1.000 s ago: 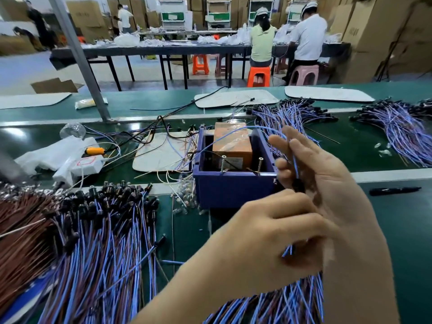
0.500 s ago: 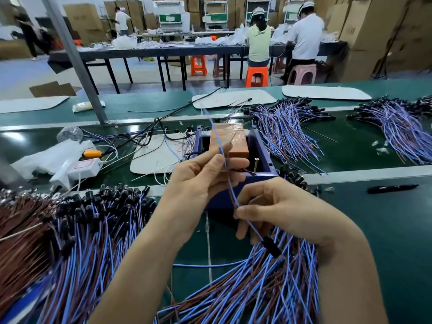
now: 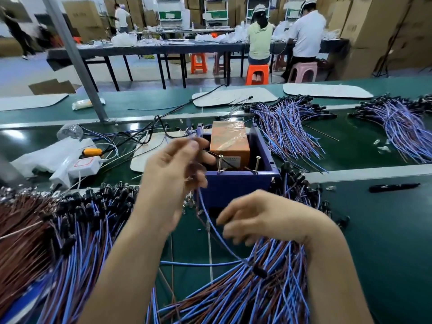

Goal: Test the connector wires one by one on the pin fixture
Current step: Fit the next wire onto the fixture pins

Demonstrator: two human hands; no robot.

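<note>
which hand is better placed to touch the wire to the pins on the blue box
Left. The left hand pinches the blue wire right beside the blue box and its upright pins. The right hand sits lower over the wire pile, farther from them.

you have nothing legible in front of you. the white label (image 3: 231,160) on the orange box (image 3: 229,139) inside the blue fixture (image 3: 236,185) carries print too blurred to read. the white power block (image 3: 85,163) shows only a red outline. the cartons' (image 3: 357,24) print is a smudge.
</note>
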